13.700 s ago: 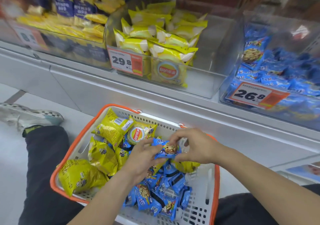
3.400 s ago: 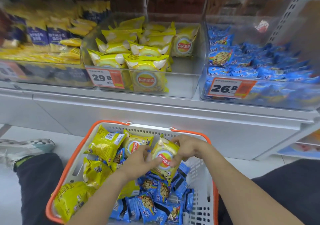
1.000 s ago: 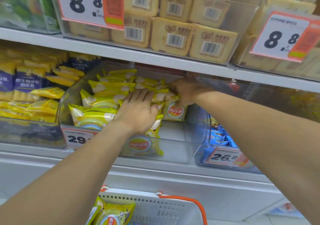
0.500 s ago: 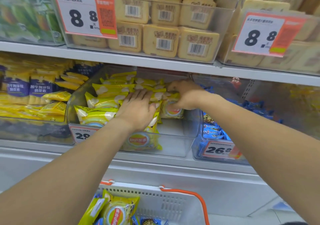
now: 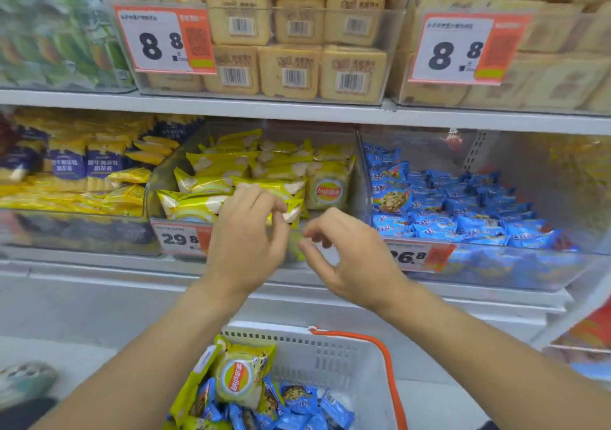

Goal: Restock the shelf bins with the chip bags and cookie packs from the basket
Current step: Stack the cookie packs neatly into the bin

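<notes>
Looking down, I see the white basket (image 5: 347,357) with chip bags (image 5: 236,375) and blue cookie packs (image 5: 299,396), partly cut off below. My left hand (image 5: 246,244) and right hand (image 5: 350,257) hang loosely curled, holding nothing, covering the chip bin (image 5: 358,178) front and part of two price tags. Beyond, the cookie bin (image 5: 515,264) blurs.

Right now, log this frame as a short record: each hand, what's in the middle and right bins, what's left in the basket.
left hand: empty, fingers loosely curled, in front of the chip bin
right hand: empty, fingers loosely curled, beside the left
chip bin: yellow chip bags, stacked
right bin: blue cookie packs
basket: chip bags and cookie packs remain
</notes>
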